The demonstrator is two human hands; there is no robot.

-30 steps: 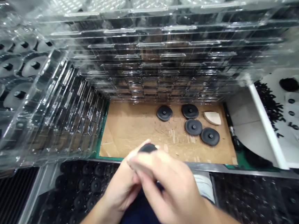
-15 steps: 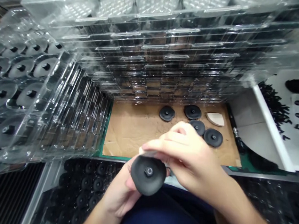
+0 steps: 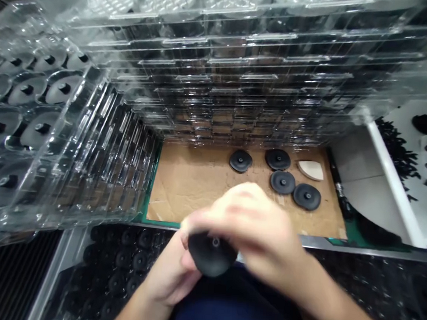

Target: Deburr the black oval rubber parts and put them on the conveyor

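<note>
My left hand [image 3: 174, 271] grips a black rounded disc [image 3: 214, 259] from its left side and from below. The disc has a short hollow stem at its centre and faces up toward me. Bent over its upper edge is my right hand [image 3: 253, 218], smeared by motion, with its fingers curled together. Whatever those fingers hold is hidden. Beyond the hands, several like discs, among them one black disc [image 3: 306, 196], lie on a brown cardboard sheet [image 3: 184, 187]. A pale wedge-shaped block [image 3: 311, 169] lies beside them.
Stacked clear plastic trays [image 3: 221, 76] rise behind the cardboard. Another tray stack [image 3: 98, 155] with dark parts stands at left. On the right, a white bin wall [image 3: 394, 181] borders a white surface with small black pieces [image 3: 397, 151]. Dark parts in trays [image 3: 122, 261] sit below the bench edge.
My right hand has shifted left and down across the disc, now covering its upper edge. A pale bit seen under its fingers is now hidden. My left hand keeps its hold.
</note>
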